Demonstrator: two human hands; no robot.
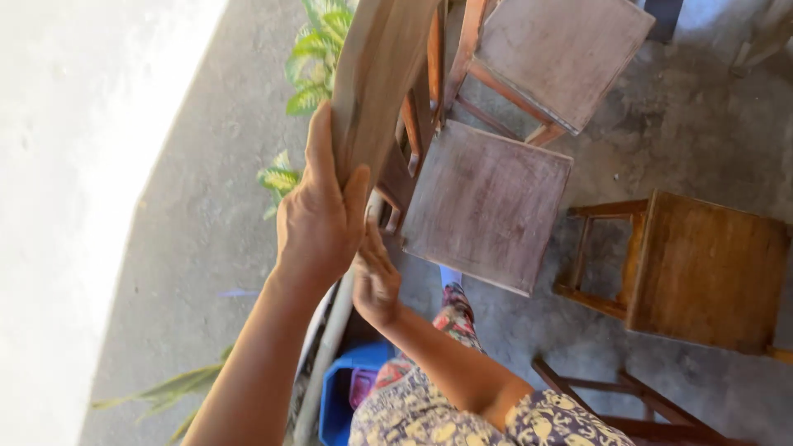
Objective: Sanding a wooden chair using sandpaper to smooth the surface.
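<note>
Grey concrete floor fills the view, bleached white by sunlight along the nine o'clock side and shaded toward three o'clock. Wooden chairs crowd the shaded part: one with a pale worn seat sits near the centre, a second pale chair stands at one o'clock touching or nearly touching it, a darker brown stool is at three to four o'clock, well apart from the hands, and the bare legs of another chair frame show at five o'clock. A long wooden plank rises from the centre toward twelve o'clock, tilted, and looks raised off the floor; whether it belongs to a chair back I cannot tell. As a judgement, the lifting is already under way and the plank has not been set down anywhere. The left hand is clamped on the plank's lower edge, fingers wrapped over one face and thumb on the other. The right hand reaches in just below at six o'clock of the left; its fingers are partly hidden, so I cannot tell whether it grips. Green striped plant leaves show at eleven o'clock. A blue plastic bin sits at six o'clock below the arms, with something pink inside, too hidden to identify.
</note>
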